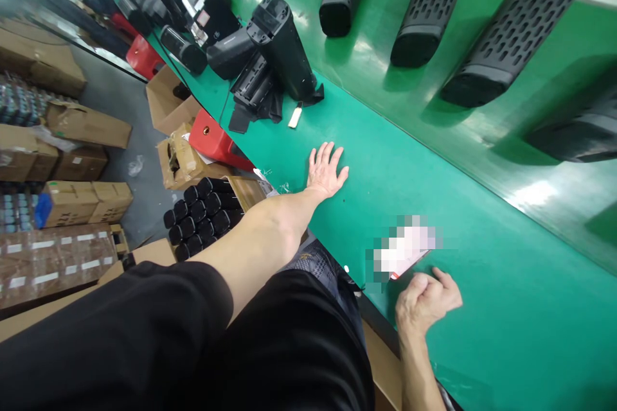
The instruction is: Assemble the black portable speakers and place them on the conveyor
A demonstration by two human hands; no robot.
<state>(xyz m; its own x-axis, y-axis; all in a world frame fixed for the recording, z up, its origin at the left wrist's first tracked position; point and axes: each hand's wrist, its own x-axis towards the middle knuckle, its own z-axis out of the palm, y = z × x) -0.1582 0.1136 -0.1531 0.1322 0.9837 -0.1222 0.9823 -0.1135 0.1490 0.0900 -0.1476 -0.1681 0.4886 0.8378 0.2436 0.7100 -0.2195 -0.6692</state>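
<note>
My left hand [328,171] lies flat on the green tabletop [376,173], palm down with its fingers spread, holding nothing. Nearer the table's front edge, my right hand [427,298] is curled into a loose fist with one finger partly out; I see nothing in it. Just beyond its knuckles is a flat, phone-like thing [409,247], its surface blurred out by pixels. Past my left hand stands a black cylindrical housing [289,51], open end up, and by its foot lie dark parts [258,87] and a small pale tag [295,117].
Black perforated speaker-like casings [424,6] stand in a row on the shiny green surface beyond the table. More black devices [207,9] crowd the table's far left. A red stool [216,138], a carton of black cylinders [205,215] and stacked cardboard boxes [87,199] occupy the floor.
</note>
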